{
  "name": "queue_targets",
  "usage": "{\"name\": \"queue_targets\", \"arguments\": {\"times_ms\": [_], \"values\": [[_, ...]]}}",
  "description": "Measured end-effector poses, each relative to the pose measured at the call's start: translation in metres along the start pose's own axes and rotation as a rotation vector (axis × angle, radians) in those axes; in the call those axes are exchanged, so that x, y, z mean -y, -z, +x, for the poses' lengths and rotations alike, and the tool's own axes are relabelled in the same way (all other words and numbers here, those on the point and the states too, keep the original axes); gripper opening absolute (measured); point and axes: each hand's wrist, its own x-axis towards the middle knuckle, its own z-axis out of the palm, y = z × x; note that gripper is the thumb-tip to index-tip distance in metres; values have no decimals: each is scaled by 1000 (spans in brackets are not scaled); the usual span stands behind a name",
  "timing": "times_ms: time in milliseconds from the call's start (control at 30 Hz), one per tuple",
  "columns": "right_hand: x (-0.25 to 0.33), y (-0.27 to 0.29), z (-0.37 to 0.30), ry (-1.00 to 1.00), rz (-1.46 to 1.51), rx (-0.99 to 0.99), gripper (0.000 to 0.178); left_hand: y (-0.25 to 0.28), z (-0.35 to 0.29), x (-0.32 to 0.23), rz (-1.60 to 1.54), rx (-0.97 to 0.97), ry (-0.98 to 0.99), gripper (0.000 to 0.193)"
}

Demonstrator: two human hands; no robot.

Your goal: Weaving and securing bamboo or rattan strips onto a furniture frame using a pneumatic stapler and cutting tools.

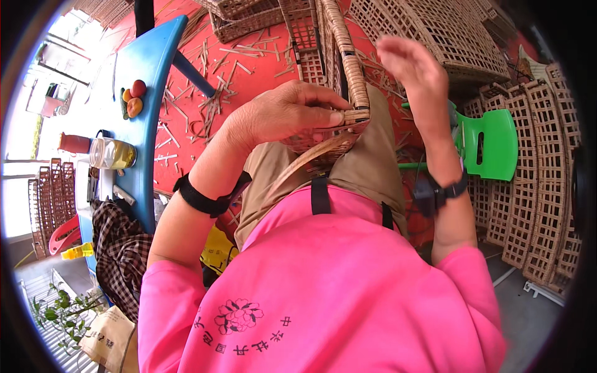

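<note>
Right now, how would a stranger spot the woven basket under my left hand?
Start at the tan trousers mid-picture. Between their legs is the woven basket, its wrapped rim gripped by the left hand. Unlike the woven pieces at far right, it's being held, with a long curved strip beside its near corner.

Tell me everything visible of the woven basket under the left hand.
The woven basket is tan, seemingly of flat natural strips, with open lattice walls, dark frame pieces and a wrapped rim. A loose strip trails from its near corner, so it looks unfinished. It is close in front of the person, its far end cut off by the picture's top edge. The left hand holds that near corner.
</note>
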Motion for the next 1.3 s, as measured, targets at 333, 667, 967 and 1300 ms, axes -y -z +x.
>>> {"name": "queue_targets", "arguments": {"times_ms": [333,667,967,1300], "values": [[23,-43,-73,777,-788,180,34,-5,7,8,214,-73,-154,36],[20,-17,-85,55,46,154,23,-34,-1,11,908,-410,-515,40],[22,-20,-62,-190,704,95,30,-46,5,15,1044,-517,-483,41],[44,-9,-68,-367,660,97,28,-55,9,20,1191,-683,-585,33]]}}
